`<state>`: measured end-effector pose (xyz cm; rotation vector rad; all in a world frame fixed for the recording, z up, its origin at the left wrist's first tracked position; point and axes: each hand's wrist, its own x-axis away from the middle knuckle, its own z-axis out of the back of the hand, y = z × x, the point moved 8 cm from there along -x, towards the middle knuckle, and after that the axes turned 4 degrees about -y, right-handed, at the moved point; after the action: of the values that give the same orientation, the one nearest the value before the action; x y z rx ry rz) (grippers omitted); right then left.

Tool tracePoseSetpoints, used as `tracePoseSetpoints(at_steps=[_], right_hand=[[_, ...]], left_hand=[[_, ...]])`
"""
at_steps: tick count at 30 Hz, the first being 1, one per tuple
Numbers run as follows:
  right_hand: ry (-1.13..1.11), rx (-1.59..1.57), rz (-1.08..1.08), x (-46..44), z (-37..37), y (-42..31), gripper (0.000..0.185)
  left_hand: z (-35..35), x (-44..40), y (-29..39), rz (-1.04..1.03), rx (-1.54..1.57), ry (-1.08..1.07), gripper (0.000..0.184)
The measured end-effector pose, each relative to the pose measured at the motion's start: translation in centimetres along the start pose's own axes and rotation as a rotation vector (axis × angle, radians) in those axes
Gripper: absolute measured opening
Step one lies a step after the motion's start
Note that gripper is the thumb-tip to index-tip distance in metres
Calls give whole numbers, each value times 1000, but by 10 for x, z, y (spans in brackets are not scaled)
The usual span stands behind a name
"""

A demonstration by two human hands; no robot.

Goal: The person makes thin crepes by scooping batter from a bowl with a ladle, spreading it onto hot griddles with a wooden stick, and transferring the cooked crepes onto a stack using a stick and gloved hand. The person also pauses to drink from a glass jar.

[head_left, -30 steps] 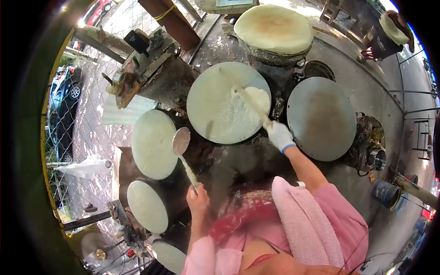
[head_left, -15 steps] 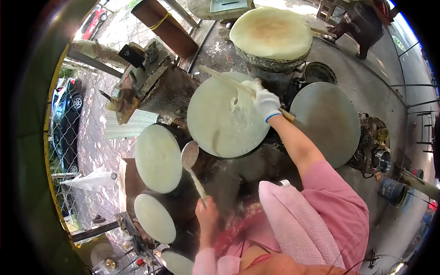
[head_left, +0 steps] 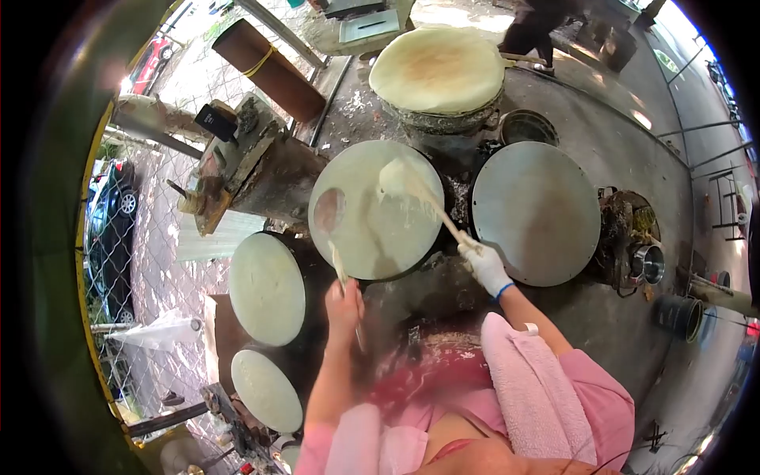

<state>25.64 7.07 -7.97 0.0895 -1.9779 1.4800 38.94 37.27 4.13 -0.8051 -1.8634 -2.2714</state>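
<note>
My left hand (head_left: pixel 344 305), bare, is wrapped round the handle of a ladle (head_left: pixel 330 210), whose round bowl is over the left part of the central griddle (head_left: pixel 364 245). My right hand (head_left: pixel 484 265) wears a white glove with a blue cuff. It grips a long wooden stick (head_left: pixel 443 212) that reaches left over the same griddle. A pale lump of batter (head_left: pixel 396 177) lies at the stick's far end, and a thin pale layer covers the griddle's surface.
A browned flatbread (head_left: pixel 437 67) covers the round stove behind. Right of centre is a griddle (head_left: pixel 538 214) with a brown patch. Two pale round griddles (head_left: pixel 267 289) (head_left: pixel 267 391) stand at left. Buckets (head_left: pixel 678 317) are at right. A person (head_left: pixel 532 36) stands at the back.
The ladle has moved forward and over the central griddle. My right hand has drawn back toward me, and the stick now points away from me. The view has shifted, and the person behind has moved.
</note>
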Motion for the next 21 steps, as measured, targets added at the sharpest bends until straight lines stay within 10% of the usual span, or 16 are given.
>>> tracePoseSetpoints(at_steps=[6, 10, 13, 17, 21], right_hand=[[-121, 66, -226, 31, -17, -20, 41], [86, 202, 61, 54, -7, 17, 45], [207, 334, 100, 88, -61, 9, 41], [25, -318, -117, 50, -158, 74, 40], [202, -251, 54, 66, -134, 55, 43]], left_hand=[[-49, -165, 30, 14, 27, -294, 18], [-80, -219, 14, -8, 29, -657, 23], [-71, -211, -15, 116, -216, -653, 28], [-30, -157, -33, 307, 93, -581, 20], [4, -146, -57, 508, 372, -513, 26]])
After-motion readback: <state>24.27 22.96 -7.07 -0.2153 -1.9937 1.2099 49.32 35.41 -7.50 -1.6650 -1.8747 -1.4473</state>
